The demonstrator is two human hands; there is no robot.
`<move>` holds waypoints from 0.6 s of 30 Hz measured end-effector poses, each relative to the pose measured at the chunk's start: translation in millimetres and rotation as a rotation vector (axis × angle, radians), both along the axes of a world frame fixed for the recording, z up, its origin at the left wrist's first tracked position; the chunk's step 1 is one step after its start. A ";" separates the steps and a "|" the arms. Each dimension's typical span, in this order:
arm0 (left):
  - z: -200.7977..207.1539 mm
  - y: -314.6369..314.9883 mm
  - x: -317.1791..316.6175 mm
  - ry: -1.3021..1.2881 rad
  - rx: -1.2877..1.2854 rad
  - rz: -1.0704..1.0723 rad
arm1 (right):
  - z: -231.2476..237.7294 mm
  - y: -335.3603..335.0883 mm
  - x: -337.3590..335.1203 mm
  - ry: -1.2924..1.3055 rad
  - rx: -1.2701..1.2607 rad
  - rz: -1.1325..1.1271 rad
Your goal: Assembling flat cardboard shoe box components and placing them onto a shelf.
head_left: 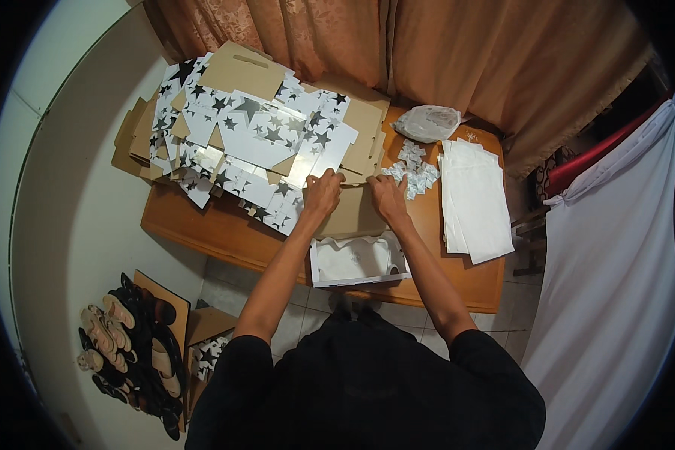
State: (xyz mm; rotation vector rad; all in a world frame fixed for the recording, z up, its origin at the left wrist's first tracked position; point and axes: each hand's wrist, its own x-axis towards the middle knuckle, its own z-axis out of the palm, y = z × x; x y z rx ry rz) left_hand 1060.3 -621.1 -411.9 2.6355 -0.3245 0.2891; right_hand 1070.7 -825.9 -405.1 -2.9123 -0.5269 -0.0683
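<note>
An open cardboard shoebox sits at the table's near edge, lined with crumpled white tissue paper. Its brown lid stands raised on the far side. At the lid's left far corner, the fingers of my left hand are closed on the edge. My right hand grips the same edge further right, its fingers bent over the cardboard. Just beyond my right hand lies a heap of small white packets. Flat star-printed box blanks are piled left of my hands.
A wooden table carries everything. White paper sheets are stacked on the right, with a clear plastic bag behind the packets. Several sandals lie at lower left beside a brown board. Brown curtains hang behind; a white cloth hangs right.
</note>
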 end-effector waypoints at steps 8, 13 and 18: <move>51.1 -13.1 -34.3 0.031 -0.126 -0.034 | 35.8 -20.4 -32.5 -0.104 0.206 0.009; 50.9 -11.6 -79.3 -0.007 -0.133 -0.065 | 49.1 -25.4 -69.0 -0.041 0.217 0.042; 51.7 -19.0 -127.7 -0.092 -0.110 -0.096 | 63.9 -41.5 -111.4 -0.080 0.352 0.117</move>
